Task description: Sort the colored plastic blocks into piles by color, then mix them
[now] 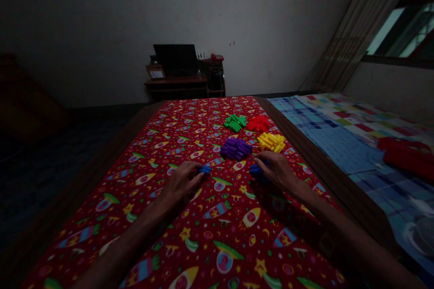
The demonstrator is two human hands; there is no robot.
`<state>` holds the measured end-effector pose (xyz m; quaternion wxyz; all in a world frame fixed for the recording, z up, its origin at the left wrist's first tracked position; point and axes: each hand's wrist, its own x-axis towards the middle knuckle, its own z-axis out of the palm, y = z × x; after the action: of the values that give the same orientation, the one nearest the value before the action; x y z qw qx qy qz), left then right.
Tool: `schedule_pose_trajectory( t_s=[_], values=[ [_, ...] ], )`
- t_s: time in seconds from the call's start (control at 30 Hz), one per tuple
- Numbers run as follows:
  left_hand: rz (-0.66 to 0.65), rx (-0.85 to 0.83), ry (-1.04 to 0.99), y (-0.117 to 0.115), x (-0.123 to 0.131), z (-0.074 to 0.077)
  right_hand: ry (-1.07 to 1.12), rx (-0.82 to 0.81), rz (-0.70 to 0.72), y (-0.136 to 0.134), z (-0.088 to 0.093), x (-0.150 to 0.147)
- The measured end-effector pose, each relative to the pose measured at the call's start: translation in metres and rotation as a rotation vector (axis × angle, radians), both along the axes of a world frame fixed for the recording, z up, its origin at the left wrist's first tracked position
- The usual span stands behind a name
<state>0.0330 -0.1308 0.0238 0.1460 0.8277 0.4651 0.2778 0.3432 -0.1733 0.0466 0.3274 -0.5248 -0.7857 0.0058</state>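
Observation:
My left hand rests low over the cloth, its thumb and fingers closed on a few small blue plastic pieces that stick out past the fingertips. On the other side, my right hand curls over a small blue heap of similar pieces and partly hides it. Just beyond lie sorted piles of short plastic sticks: a purple pile, a yellow pile close to my right knuckles, a green pile and a red pile.
A red rocket-patterned cloth covers the long table, with brown edging along its sides. To the right is a bed with a blue checked cover and a red bundle. A desk with a dark monitor stands against the far wall.

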Motion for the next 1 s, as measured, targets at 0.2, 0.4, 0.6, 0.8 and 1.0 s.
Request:
schedule_pose_trajectory(
  t_s=[0.2,0.4,0.6,0.8,1.0],
  values=[
    [-0.090,-0.217,-0.200,-0.039,0.039,0.007,-0.137,0.062,0.407,-0.024,-0.011,-0.057],
    [-0.156,-0.295,-0.261,-0.051,0.045,0.001,-0.138,-0.023,0.486,-0.027,-0.009,-0.048],
    [-0.147,0.054,0.095,-0.014,-0.007,0.016,-0.252,0.024,0.401,-0.012,-0.015,0.001],
    [0.005,-0.078,0.285,0.016,-0.063,-0.004,-0.364,0.015,0.410,-0.011,-0.014,0.031],
    [0.094,-0.228,0.104,0.001,-0.027,0.005,-0.118,0.131,0.420,-0.023,-0.013,0.013]
  ],
)
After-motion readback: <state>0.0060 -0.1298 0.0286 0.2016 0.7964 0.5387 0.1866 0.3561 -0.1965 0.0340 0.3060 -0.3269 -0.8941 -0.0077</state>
